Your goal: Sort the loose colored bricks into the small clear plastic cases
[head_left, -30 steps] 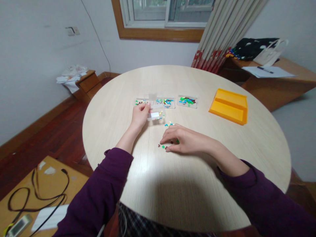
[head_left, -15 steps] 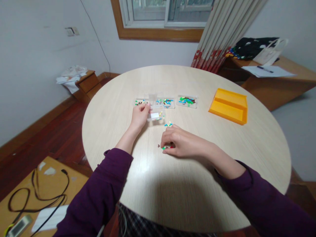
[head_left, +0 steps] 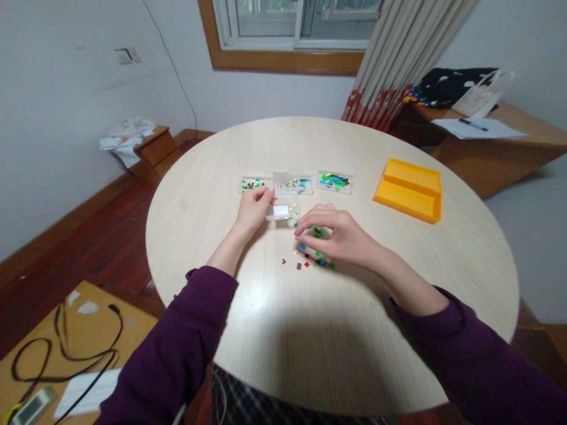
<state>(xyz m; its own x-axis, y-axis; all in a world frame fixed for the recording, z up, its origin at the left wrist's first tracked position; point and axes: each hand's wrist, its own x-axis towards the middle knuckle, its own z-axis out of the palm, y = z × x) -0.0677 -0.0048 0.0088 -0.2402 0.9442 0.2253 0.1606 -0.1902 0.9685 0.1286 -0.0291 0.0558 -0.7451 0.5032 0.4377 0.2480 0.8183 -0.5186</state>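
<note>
Evidently the left hand (head_left: 253, 209) has its thumb and fingers pinched on the left end of a clear plastic box (head_left: 290, 213), which sits near the middle of the pale round tabletop (head_left: 283, 348) with a white label and a few bright bits showing. Over a loose scatter of small coloured pieces (head_left: 332, 265) hangs the right hand (head_left: 349, 236), palm down, its fingers curved and the thumb tip close to the index tip (whether they pinch a piece I cannot tell). Nearer the person lie a red square (head_left: 306, 264), a brown square (head_left: 299, 266) and, off to their left, a brown heart-like piece (head_left: 284, 261). Beyond the hands, more clear containers (head_left: 335, 181) of coloured pieces stand in a row, and well apart to the right rests a two-compartment yellow tray (head_left: 410, 190)
</note>
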